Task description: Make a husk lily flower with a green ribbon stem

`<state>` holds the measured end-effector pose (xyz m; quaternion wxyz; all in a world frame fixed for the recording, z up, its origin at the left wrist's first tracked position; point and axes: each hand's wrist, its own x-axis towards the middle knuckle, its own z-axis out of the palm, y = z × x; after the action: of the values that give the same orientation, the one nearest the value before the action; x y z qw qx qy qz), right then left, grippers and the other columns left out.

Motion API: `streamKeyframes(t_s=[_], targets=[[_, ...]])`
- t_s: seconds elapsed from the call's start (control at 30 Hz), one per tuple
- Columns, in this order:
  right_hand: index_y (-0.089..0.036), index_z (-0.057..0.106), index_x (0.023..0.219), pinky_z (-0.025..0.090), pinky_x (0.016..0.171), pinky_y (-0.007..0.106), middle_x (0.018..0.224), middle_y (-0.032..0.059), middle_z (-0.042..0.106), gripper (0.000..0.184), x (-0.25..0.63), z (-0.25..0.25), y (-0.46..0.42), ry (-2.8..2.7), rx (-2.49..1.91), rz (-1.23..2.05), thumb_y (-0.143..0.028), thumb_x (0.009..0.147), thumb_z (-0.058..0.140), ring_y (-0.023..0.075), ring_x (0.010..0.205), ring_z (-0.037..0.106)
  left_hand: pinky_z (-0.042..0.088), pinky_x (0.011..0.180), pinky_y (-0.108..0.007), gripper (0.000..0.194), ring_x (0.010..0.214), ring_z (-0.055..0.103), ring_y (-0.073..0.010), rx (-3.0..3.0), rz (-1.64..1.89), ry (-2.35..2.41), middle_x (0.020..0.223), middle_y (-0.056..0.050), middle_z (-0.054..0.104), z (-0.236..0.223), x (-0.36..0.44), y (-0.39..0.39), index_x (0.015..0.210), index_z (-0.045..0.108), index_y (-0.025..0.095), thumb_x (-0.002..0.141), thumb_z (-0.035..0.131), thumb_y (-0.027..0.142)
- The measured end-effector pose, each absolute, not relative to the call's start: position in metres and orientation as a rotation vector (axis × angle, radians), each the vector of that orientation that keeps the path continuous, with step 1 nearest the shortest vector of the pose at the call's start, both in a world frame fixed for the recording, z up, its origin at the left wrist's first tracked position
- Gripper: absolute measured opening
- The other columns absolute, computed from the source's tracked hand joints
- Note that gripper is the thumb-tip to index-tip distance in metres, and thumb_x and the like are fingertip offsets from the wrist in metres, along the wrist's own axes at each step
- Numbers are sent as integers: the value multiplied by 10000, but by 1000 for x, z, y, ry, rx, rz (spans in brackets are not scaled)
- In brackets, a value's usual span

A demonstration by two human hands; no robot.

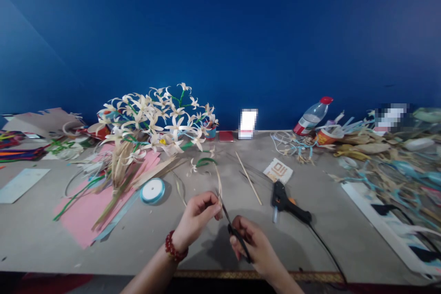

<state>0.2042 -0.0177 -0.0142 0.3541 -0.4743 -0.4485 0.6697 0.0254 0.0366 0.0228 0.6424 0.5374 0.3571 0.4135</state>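
Note:
Near the front of the table, my left hand (pixel 201 216) pinches a thin pale strip (pixel 219 179) that looks like dried husk; its upper end sticks up past my fingers. My right hand (pixel 251 243) is closed round the handles of black scissors (pixel 237 237). The scissor blades point up and left, right beside the strip at my left fingertips; whether they touch it I cannot tell. Just beyond my hands lies a small green stem piece (pixel 206 161) with pale petals. A thin wooden stick (pixel 248 178) rests to the right of the strip.
A black glue gun (pixel 289 204) with a cord lies at right, near a white power strip (pixel 382 225). At left are a ribbon spool (pixel 152 191), pink paper (pixel 77 216) and many white husk flowers (pixel 175 124). A tilted bottle (pixel 313 117) and heaped husks (pixel 365 142) stand at back right.

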Motion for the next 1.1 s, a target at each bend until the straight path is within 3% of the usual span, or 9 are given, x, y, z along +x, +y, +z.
streamKeyframes(t_s=[0.53,0.73,0.87,1.1], targets=[[-235,394,677,351,450,209,468,-101,418,550,212,-18,-12,-1164,-1302,1594,-711,686,668,75,405,384,411,661,-269,327,624,524,-140,1299,871,831,628,-13,569,26,25,46,673,549,160,866,595,420],[-208,544,847,482,660,258,789,3,642,391,205,-1,8,-1054,-1159,1418,-416,666,821,152,717,611,432,631,-248,244,611,567,-134,1397,602,821,625,-10,614,25,24,50,704,556,162,853,594,352],[-199,533,827,467,633,252,727,-15,637,372,199,9,22,-1063,-1112,1455,-305,640,836,134,656,590,432,617,-223,191,613,572,-121,1556,488,826,654,-10,633,29,20,51,721,590,159,850,587,300],[-209,526,788,452,586,248,685,-27,624,345,198,6,21,-1093,-1140,1441,-330,648,817,130,614,573,436,637,-241,145,637,567,-131,1406,598,862,670,-9,606,26,15,53,755,608,150,812,641,279]])
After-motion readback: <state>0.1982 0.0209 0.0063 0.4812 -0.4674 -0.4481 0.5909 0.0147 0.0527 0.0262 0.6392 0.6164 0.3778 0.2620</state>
